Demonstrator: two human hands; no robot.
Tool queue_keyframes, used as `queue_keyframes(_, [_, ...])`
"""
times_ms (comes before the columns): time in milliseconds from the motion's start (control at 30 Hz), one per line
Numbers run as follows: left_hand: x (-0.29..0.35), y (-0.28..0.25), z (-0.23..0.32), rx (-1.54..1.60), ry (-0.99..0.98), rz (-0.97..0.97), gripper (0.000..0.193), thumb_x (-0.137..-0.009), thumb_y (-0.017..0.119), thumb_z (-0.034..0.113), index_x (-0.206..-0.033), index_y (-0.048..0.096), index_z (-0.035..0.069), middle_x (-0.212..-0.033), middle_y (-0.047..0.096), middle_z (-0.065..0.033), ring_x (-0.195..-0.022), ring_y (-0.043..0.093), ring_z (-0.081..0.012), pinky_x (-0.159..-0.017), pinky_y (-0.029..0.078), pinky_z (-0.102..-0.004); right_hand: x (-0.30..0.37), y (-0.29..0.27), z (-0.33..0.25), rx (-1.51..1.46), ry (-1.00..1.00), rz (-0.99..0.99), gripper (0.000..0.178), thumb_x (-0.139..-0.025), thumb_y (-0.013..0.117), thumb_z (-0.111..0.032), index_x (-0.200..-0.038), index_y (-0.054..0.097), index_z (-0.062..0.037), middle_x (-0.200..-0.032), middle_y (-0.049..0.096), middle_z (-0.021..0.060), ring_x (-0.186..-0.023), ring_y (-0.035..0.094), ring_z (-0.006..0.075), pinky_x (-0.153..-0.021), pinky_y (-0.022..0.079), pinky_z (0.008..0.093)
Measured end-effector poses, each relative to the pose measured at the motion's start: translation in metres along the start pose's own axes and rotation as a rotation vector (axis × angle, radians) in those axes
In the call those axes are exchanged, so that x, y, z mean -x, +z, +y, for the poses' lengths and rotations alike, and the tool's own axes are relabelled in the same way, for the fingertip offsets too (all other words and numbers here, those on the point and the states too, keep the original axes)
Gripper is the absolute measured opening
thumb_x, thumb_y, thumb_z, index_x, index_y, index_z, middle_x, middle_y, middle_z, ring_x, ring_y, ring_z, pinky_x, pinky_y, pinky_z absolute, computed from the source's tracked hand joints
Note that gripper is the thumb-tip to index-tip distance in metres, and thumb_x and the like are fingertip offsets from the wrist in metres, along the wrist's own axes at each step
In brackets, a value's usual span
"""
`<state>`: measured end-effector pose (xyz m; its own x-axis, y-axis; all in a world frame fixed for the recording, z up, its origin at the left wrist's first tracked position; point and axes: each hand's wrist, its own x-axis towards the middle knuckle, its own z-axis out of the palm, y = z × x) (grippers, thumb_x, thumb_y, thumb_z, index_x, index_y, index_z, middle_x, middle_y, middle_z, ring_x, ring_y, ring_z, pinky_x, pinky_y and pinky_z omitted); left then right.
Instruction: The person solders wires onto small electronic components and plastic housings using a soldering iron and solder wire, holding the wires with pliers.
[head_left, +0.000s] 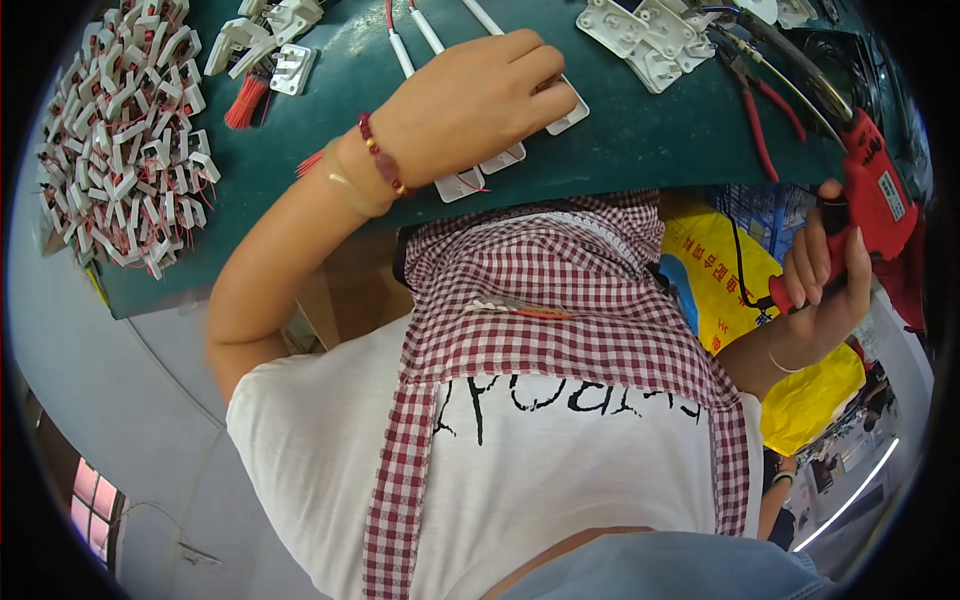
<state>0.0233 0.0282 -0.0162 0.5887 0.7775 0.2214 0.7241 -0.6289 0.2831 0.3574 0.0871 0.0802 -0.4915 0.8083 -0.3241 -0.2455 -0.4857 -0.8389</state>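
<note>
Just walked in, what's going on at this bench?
The right hand holds a red gun-shaped tool off to the side. The left hand is over a row of white pieces on the green bench; whether it grips one is hidden. Red-handled pliers lie nearby, and a heap of small white parts sits at left.

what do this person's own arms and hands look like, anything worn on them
Both hands are gloveless. Above the left hand sit a dark red beaded bracelet with gold-coloured beads and a pale translucent band; the right hand's wrist has a thin pale bracelet. The left sleeve is short, white.
</note>
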Motion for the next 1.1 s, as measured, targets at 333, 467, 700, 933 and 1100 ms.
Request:
queue_keyframes(333, [0.010, 0.001, 0.017, 0.195, -0.220, 0.197, 0.022, -0.070, 0.063, 0.000, -0.090, 0.055, 0.007, -0.098, 0.058, -0.0053, -0.096, 0.056, -0.0230, -0.070, 0.050, -0.0304, -0.002, 0.010, 0.001, -0.012, 0.043, 0.040, 0.043, -0.096, 0.042, -0.023, -0.123, 0.036, 0.0097, -0.061, 0.042, 0.0029, -0.040, 0.037, 0.0049, -0.037, 0.039, 0.0171])
queue_keyframes(467, [0.012, 0.013, 0.022, 0.370, -0.440, 0.347, 0.016, -0.074, 0.066, 0.002, -0.088, 0.059, 0.005, -0.089, 0.059, -0.0056, -0.087, 0.057, -0.0224, -0.066, 0.047, -0.0291, -0.001, 0.010, 0.003, 0.014, 0.034, 0.013, 0.042, -0.096, 0.043, -0.024, -0.122, 0.037, 0.0086, -0.060, 0.042, 0.0029, -0.039, 0.037, 0.0050, -0.036, 0.037, 0.0170])
queue_keyframes(700, [0.006, 0.019, 0.035, 0.447, -0.674, 0.400, 0.014, -0.072, 0.066, 0.005, -0.086, 0.062, 0.004, -0.085, 0.060, -0.0061, -0.076, 0.057, -0.0202, -0.064, 0.047, -0.0298, 0.003, 0.031, 0.008, 0.110, 0.103, 0.102, 0.045, -0.091, 0.050, -0.028, -0.118, 0.038, 0.0070, -0.057, 0.042, 0.0021, -0.036, 0.035, 0.0046, -0.034, 0.034, 0.0170])
queue_keyframes(933, [0.004, 0.017, 0.045, 0.262, -0.698, 0.457, 0.009, -0.073, 0.060, 0.001, -0.080, 0.056, 0.001, -0.096, 0.059, -0.0075, -0.077, 0.057, -0.0243, -0.063, 0.047, -0.0324, -0.004, 0.055, 0.008, 0.313, 0.237, 0.132, 0.048, -0.083, 0.057, -0.029, -0.110, 0.045, 0.0093, -0.049, 0.041, 0.0012, -0.035, 0.036, 0.0061, -0.035, 0.033, 0.0200])
queue_keyframes(1100, [0.009, 0.017, 0.046, 0.292, -0.707, 0.398, 0.009, -0.073, 0.059, -0.001, -0.079, 0.052, 0.001, -0.099, 0.058, -0.0071, -0.076, 0.057, -0.0257, -0.063, 0.048, -0.0333, -0.012, 0.060, 0.015, 0.334, 0.297, 0.102, 0.046, -0.083, 0.057, -0.028, -0.108, 0.047, 0.0089, -0.049, 0.041, 0.0011, -0.035, 0.036, 0.0061, -0.036, 0.032, 0.0198])
